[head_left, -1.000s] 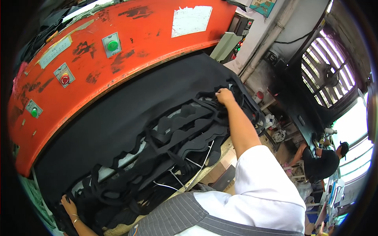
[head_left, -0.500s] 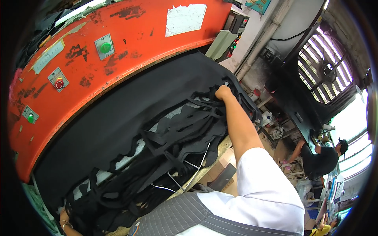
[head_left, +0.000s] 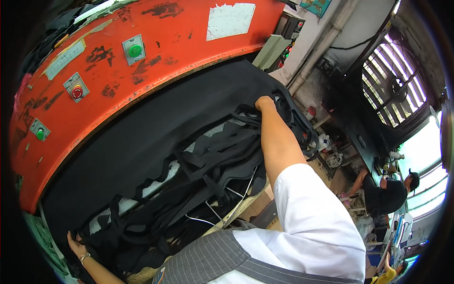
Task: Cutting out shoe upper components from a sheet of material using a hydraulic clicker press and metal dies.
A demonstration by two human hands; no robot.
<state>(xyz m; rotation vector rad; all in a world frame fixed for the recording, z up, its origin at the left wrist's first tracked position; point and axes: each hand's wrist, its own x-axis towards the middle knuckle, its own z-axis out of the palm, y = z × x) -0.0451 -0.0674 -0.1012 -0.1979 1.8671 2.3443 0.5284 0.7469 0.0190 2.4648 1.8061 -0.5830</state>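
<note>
A wide black sheet (head_left: 142, 120) of soft material lies across the bed of an orange machine. Along its near side it is cut into strips and loops (head_left: 203, 158) that hang in a tangle toward me. At the far right, my right hand (head_left: 265, 102) is closed on the cut black edge, its fingertips mostly hidden. My left hand (head_left: 76, 246), with a bracelet at the wrist, is at the sheet's lower left corner. Its fingers reach over the black material with the thumb against the strips; how firmly it grips does not show. Grey bed shows through the gaps.
The orange machine body (head_left: 175, 40) arches over the far side, with green buttons (head_left: 135, 50) and a red button (head_left: 77, 92). A thin metal frame (head_left: 227, 208) stands at the near edge. One person (head_left: 385, 194) sits at the right, near a large fan (head_left: 397, 87).
My left hand has moved up and slightly outward along the sheet's left corner, showing more of the wrist. My right hand has shifted a little left, and the strips have shifted with it. The view has tilted slightly.
</note>
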